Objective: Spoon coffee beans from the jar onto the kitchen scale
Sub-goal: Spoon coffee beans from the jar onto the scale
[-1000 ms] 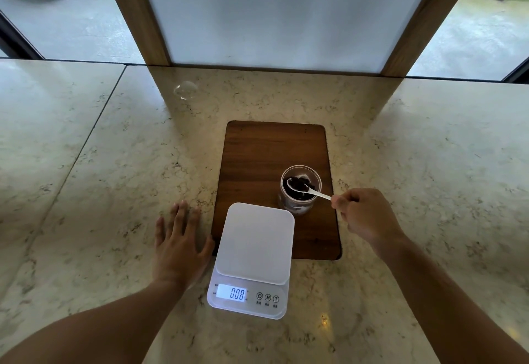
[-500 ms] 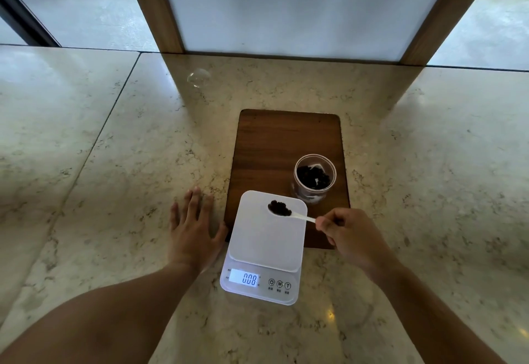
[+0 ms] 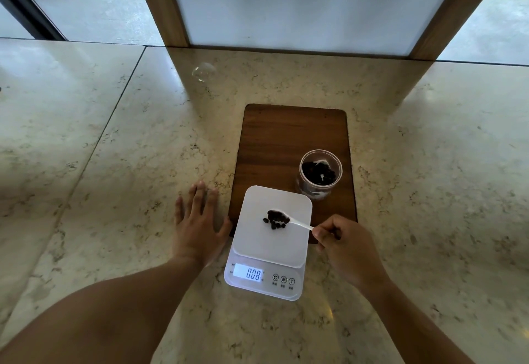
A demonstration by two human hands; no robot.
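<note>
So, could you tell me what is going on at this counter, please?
A person is spooning coffee beans from a jar onto a white scale. The right hand holds a small white spoon over the scale's platform, with a little heap of beans at its tip, some already lying on the platform. The left hand rests flat on the counter beside the scale. The open jar stands on a wooden board, beans still inside.
</note>
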